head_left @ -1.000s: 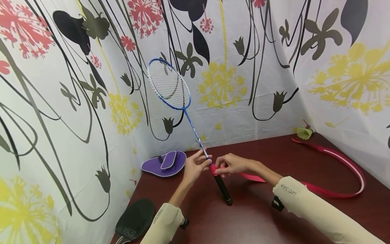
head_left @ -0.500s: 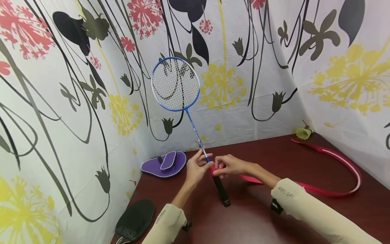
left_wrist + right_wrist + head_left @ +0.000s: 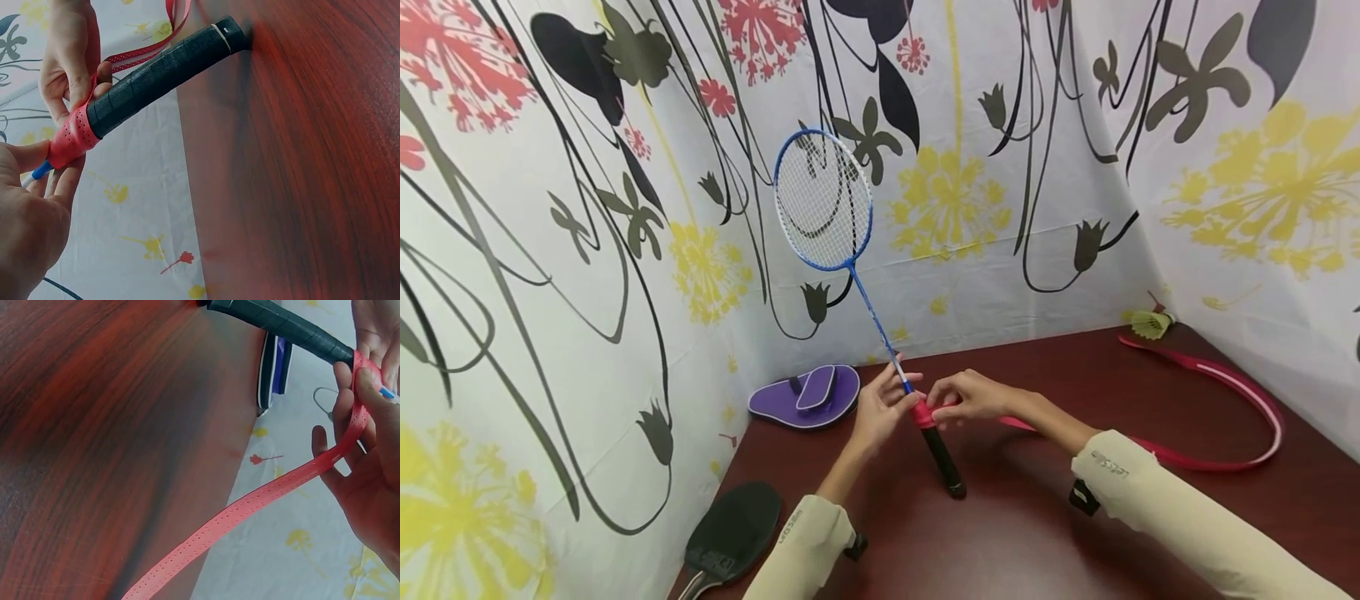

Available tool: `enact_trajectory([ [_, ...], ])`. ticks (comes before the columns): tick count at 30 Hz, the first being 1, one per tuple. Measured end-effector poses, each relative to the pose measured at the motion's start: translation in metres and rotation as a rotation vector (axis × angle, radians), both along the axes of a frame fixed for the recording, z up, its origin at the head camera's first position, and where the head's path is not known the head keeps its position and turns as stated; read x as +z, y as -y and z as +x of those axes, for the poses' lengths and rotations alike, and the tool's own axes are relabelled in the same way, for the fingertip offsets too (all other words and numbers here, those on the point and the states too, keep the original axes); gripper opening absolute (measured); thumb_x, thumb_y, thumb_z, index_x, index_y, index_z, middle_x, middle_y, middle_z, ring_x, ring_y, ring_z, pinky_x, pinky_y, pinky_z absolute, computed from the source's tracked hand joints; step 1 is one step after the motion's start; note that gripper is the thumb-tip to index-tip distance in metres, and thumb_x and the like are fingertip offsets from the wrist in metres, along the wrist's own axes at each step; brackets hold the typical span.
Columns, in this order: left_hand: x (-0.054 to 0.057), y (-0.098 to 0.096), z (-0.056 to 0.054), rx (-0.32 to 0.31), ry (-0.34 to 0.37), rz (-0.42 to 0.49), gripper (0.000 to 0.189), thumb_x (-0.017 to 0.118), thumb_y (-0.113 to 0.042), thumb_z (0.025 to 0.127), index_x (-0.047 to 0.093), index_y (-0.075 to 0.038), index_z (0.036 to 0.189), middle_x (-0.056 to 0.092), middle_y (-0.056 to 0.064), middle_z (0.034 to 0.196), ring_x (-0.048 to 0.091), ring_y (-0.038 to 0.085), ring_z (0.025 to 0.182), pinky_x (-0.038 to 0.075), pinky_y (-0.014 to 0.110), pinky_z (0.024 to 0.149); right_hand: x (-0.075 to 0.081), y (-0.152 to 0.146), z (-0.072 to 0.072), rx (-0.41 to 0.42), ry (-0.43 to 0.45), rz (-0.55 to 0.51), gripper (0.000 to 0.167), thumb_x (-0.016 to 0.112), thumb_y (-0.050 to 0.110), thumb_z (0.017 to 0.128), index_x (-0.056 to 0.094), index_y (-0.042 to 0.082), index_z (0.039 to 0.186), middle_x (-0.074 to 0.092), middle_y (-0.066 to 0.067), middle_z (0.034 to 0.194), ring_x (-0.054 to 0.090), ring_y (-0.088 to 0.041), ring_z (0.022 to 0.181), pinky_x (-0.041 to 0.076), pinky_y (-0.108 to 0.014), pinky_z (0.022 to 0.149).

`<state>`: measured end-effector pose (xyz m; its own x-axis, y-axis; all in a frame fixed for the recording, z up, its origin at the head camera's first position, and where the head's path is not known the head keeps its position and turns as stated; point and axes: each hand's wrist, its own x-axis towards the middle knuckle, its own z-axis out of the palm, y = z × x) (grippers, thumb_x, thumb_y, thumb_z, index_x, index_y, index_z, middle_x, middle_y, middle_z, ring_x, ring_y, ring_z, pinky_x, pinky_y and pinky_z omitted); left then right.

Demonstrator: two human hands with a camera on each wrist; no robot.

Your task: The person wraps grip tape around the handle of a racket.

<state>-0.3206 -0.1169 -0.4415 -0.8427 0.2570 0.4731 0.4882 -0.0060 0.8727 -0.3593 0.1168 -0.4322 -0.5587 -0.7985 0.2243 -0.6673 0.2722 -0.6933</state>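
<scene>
A blue and white badminton racket [image 3: 872, 312] leans up and to the left, its head above the table and its black handle [image 3: 942, 458] pointing down toward the tabletop. With thumb and fingers, my left hand [image 3: 880, 412] holds it just above the handle. Perforated red grip tape [image 3: 231, 519] is wound round the handle's upper end, as the left wrist view shows up close. Beside that wrap [image 3: 72, 134], my right hand [image 3: 973, 396] pinches the tape between thumb and fingers. From there the loose length runs across the palm and down to the table.
The tape's far part curves over the dark red table [image 3: 1037, 533] at right. A yellow shuttlecock [image 3: 1150, 325] lies in the back right corner. At left are a purple paddle case [image 3: 775, 408] and a black table tennis paddle [image 3: 733, 529]. Patterned cloth walls stand behind.
The racket has turned about its shaft: its face swung toward the camera half a second ago and is now angled away again. The tape's loop on the table has drawn slightly left.
</scene>
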Motion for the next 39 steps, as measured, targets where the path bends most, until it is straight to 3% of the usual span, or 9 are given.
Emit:
enact_trajectory([
  [5, -0.002, 0.0, 0.0, -0.04, -0.002, 0.015, 0.077, 0.068, 0.012, 0.093, 0.037, -0.009, 0.161, 0.065, 0.031, 0.13, 0.071, 0.045, 0.104, 0.059, 0.024, 0.082, -0.003, 0.001, -0.003, -0.011, 0.014, 0.02, 0.02, 0.07, 0.023, 0.101, 0.072, 0.009, 0.116, 0.077, 0.004, 0.078, 0.072, -0.014, 0.063, 0.06, -0.032, 0.058],
  [10, 0.0, -0.001, 0.001, -0.074, 0.004, 0.042, 0.077, 0.065, 0.013, 0.095, 0.034, -0.009, 0.162, 0.064, 0.03, 0.134, 0.07, 0.044, 0.107, 0.059, 0.026, 0.086, -0.001, 0.003, -0.003, 0.024, 0.081, 0.028, 0.029, 0.068, 0.021, 0.103, 0.069, 0.001, 0.124, 0.077, -0.006, 0.08, 0.072, -0.014, 0.065, 0.061, -0.034, 0.062],
  [15, -0.002, -0.001, 0.0, -0.102, 0.003, 0.08, 0.066, 0.061, 0.016, 0.095, 0.038, 0.0, 0.155, 0.062, 0.031, 0.137, 0.063, 0.054, 0.115, 0.058, 0.031, 0.094, 0.002, 0.006, 0.001, 0.04, 0.149, 0.073, 0.029, 0.063, 0.021, 0.105, 0.069, 0.004, 0.127, 0.076, 0.0, 0.079, 0.072, -0.029, 0.072, 0.058, -0.031, 0.064],
  [19, -0.004, -0.001, 0.001, -0.032, -0.045, 0.032, 0.051, 0.062, 0.017, 0.093, 0.046, 0.005, 0.14, 0.066, 0.029, 0.132, 0.063, 0.048, 0.119, 0.054, 0.03, 0.099, -0.001, 0.009, 0.002, 0.031, 0.13, 0.071, 0.022, 0.064, 0.021, 0.105, 0.071, 0.008, 0.122, 0.075, 0.002, 0.078, 0.07, -0.041, 0.074, 0.057, -0.029, 0.062],
  [21, -0.004, 0.0, 0.003, 0.008, -0.055, -0.001, 0.048, 0.065, 0.015, 0.092, 0.049, 0.004, 0.136, 0.068, 0.025, 0.129, 0.065, 0.04, 0.12, 0.052, 0.029, 0.1, -0.003, 0.009, 0.002, 0.03, 0.127, 0.054, 0.019, 0.065, 0.02, 0.104, 0.07, 0.009, 0.118, 0.075, -0.006, 0.078, 0.069, -0.044, 0.073, 0.057, -0.03, 0.061],
  [27, -0.004, -0.001, 0.007, 0.088, -0.026, -0.081, 0.057, 0.075, 0.008, 0.089, 0.054, -0.004, 0.14, 0.072, 0.021, 0.121, 0.069, 0.03, 0.103, 0.056, 0.024, 0.085, -0.008, 0.011, 0.005, 0.022, 0.141, 0.02, 0.017, 0.067, 0.025, 0.103, 0.065, 0.01, 0.111, 0.072, -0.026, 0.083, 0.068, -0.041, 0.071, 0.057, -0.031, 0.06],
  [30, -0.006, -0.002, 0.008, 0.134, -0.025, -0.093, 0.06, 0.08, 0.004, 0.087, 0.056, -0.006, 0.141, 0.073, 0.019, 0.115, 0.07, 0.031, 0.095, 0.058, 0.025, 0.078, -0.012, 0.014, 0.005, 0.013, 0.115, 0.008, 0.021, 0.068, 0.028, 0.102, 0.06, 0.01, 0.108, 0.072, -0.02, 0.078, 0.068, -0.031, 0.065, 0.055, -0.028, 0.058],
  [35, -0.007, -0.005, 0.007, 0.205, -0.047, -0.103, 0.061, 0.087, -0.004, 0.083, 0.06, -0.008, 0.138, 0.072, 0.018, 0.104, 0.07, 0.026, 0.087, 0.058, 0.026, 0.078, -0.016, 0.018, 0.004, -0.041, 0.043, -0.006, 0.03, 0.074, 0.035, 0.098, 0.058, 0.011, 0.102, 0.069, -0.001, 0.066, 0.066, -0.015, 0.055, 0.048, -0.023, 0.052],
  [39, -0.007, -0.004, 0.007, 0.226, -0.023, -0.101, 0.066, 0.088, -0.004, 0.081, 0.061, -0.011, 0.141, 0.072, 0.018, 0.1, 0.072, 0.023, 0.086, 0.057, 0.023, 0.076, -0.017, 0.018, 0.002, -0.053, 0.041, -0.007, 0.026, 0.075, 0.035, 0.097, 0.06, 0.014, 0.101, 0.07, 0.002, 0.065, 0.068, -0.015, 0.058, 0.051, -0.025, 0.054],
])
